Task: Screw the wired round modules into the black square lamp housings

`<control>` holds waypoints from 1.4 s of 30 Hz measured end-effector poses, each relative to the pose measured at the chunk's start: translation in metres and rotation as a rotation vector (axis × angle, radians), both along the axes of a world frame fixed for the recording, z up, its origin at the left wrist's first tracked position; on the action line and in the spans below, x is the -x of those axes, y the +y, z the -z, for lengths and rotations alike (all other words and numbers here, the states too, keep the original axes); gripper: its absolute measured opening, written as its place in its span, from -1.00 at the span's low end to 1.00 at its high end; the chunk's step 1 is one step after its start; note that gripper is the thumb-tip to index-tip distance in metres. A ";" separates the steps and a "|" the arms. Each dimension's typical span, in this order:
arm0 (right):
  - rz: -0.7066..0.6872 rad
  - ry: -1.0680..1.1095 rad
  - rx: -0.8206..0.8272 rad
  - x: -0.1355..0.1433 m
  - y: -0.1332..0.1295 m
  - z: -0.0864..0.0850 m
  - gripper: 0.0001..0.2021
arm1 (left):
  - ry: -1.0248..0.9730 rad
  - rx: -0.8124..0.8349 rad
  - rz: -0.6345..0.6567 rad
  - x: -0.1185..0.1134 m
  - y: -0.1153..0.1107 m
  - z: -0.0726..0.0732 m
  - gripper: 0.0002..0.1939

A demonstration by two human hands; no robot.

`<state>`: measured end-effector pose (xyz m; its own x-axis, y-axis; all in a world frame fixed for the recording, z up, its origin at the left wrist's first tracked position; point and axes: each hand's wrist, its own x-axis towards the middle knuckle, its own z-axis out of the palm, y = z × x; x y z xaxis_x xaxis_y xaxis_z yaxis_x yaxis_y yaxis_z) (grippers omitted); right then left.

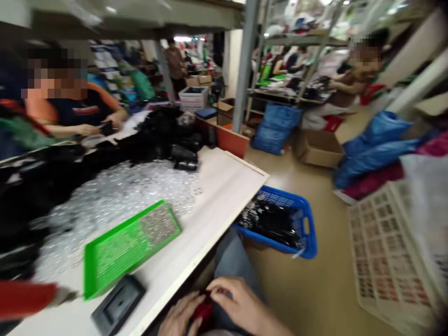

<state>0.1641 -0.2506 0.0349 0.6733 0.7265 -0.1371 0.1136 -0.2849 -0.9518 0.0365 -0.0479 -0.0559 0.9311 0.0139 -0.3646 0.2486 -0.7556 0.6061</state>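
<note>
Low at the bottom centre, over my lap, my left hand [182,315] and my right hand [238,298] are close together beside the table edge. Both have bent fingers around something small and dark that I cannot make out, with red material between them. On the white table [213,186] lies a green tray [122,252] holding small clear and brownish pieces. A dark grey block with a recess [119,303] rests near the table edge. Behind the tray spreads a heap of small clear pieces [140,191], with black items [161,135] beyond it.
A blue basket [310,228] with black items stands on the floor right of the table. Farther right are a white crate [388,252], blue bags [378,144] and a cardboard box [320,149]. A person in orange sleeves [84,109] sits across the table; a red object [28,298] juts in at left.
</note>
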 end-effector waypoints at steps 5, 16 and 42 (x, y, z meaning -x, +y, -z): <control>0.405 -0.090 0.506 -0.015 -0.109 0.112 -0.65 | -0.037 0.148 0.194 -0.105 -0.077 -0.044 -0.55; 0.411 -0.173 0.938 -0.147 -0.189 0.211 -0.32 | 0.346 0.639 0.116 -0.182 -0.152 0.047 -0.41; -0.091 -0.186 1.169 -0.341 -0.189 0.345 0.30 | 0.858 1.490 -1.225 -0.392 -0.301 0.240 -0.33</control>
<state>0.5050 -0.4393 -0.3102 0.7052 0.2718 -0.6548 0.2874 -0.9539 -0.0864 0.4281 -0.3485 -0.2958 0.3092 -0.2961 -0.9037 0.5989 0.7988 -0.0568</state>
